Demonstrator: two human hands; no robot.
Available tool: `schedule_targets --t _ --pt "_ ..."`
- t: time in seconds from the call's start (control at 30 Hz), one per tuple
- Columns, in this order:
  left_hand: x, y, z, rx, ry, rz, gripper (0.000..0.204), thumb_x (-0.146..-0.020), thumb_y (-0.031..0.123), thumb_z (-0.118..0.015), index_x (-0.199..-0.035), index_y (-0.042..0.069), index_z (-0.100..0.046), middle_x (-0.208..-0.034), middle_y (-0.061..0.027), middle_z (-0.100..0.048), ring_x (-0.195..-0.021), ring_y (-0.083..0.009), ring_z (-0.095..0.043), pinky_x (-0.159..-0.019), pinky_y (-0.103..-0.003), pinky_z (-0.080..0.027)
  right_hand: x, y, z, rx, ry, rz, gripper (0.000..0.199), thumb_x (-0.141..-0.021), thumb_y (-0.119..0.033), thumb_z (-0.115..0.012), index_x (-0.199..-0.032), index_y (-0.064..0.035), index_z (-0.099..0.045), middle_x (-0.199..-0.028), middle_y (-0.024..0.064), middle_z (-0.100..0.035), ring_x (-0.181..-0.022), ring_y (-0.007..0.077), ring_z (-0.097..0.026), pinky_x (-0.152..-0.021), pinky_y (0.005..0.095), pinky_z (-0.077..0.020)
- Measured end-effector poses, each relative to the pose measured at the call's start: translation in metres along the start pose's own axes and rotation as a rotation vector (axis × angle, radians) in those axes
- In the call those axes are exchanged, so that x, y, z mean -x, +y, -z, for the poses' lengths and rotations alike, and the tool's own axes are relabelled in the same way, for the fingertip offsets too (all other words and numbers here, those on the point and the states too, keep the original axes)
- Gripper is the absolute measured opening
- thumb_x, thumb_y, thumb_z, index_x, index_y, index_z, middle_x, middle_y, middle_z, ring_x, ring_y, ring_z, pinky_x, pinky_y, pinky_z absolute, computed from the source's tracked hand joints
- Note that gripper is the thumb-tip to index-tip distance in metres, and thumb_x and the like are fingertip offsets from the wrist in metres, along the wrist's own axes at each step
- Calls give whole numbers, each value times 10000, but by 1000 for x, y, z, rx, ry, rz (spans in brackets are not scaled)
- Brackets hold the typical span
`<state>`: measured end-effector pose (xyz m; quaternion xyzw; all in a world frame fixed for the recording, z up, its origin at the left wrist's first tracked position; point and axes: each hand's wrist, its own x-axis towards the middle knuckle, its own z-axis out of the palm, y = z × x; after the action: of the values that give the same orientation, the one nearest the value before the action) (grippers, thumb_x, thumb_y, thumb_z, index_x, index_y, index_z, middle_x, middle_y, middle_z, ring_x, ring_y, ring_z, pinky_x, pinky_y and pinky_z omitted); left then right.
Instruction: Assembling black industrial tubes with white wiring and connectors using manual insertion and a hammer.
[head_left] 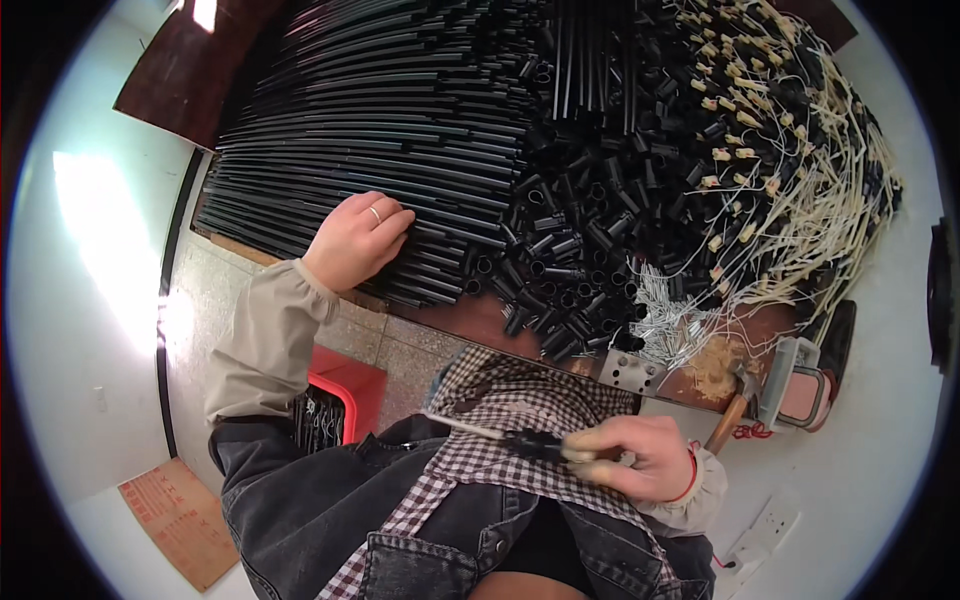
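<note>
My left hand, a ring on one finger, lies over a broad stack of long thin black tubes. Its fingers are curled down against the front tubes; whether one is gripped is hidden. Low over my lap, my right hand pinches a small dark piece, smeared by motion, between thumb and fingers with yellowish coverings. A thin white strip reaches leftward from that piece. Right of the tubes spreads a heap of short black plastic fittings.
At the right, white cords with cream ends hang in a bundle. Thin metal pins lie by a drilled metal block on the table edge. Beyond are a hammer and a grey-handled tool. A red bin stands below.
</note>
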<state>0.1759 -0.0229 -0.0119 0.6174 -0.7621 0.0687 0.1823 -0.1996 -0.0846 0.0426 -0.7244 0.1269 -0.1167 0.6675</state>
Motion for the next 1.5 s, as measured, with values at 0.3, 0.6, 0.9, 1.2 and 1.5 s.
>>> schedule_targets --t 0.3,0.6,0.9,1.2,1.5 --pt "-21 49 27 452 50 -33 271 -711 66 -664 -971 51 -590 -879 -73 -584 -698 -214 -552 -651 -298 -475 73 12 25 -412 1044 561 331 -886 -279 -615 -973 -18 -431 -798 122 -585 -434 190 -566 -355 304 -517" --pt "-41 90 43 314 -56 -307 356 -741 55 -661 -1092 54 -608 -736 -20 -548 -495 -138 -448 -470 -231 -419 67 4 23 -592 848 569 302 -908 -293 -583 -1003 -43 -444 -960 75 -560 -474 143 -567 -429 248 -508" --pt "-26 125 55 688 -216 52 426 -793 37 -636 -1215 46 -580 -682 -12 -529 -478 -117 -411 -434 -225 -389 104 15 66 -409 1145 476 435 -963 -371 -439 -1257 -50 -428 -657 16 -549 -531 95 -531 -696 267 -480" --pt "-11 133 40 1012 -171 148 438 -797 11 -620 -1231 14 -565 -686 -23 -531 -491 -125 -416 -465 -235 -397 117 7 73 -744 797 577 396 -948 -322 -507 -1226 -65 -393 -852 110 -640 -634 220 -648 -642 323 -571" --pt "-18 152 40 876 -219 2 485 -786 6 -624 -1262 -4 -531 -703 -39 -552 -506 -140 -451 -497 -245 -416 83 -8 54 -362 777 301 337 -918 -340 -563 -1052 -45 -470 -753 151 -597 -447 230 -595 -356 246 -498"
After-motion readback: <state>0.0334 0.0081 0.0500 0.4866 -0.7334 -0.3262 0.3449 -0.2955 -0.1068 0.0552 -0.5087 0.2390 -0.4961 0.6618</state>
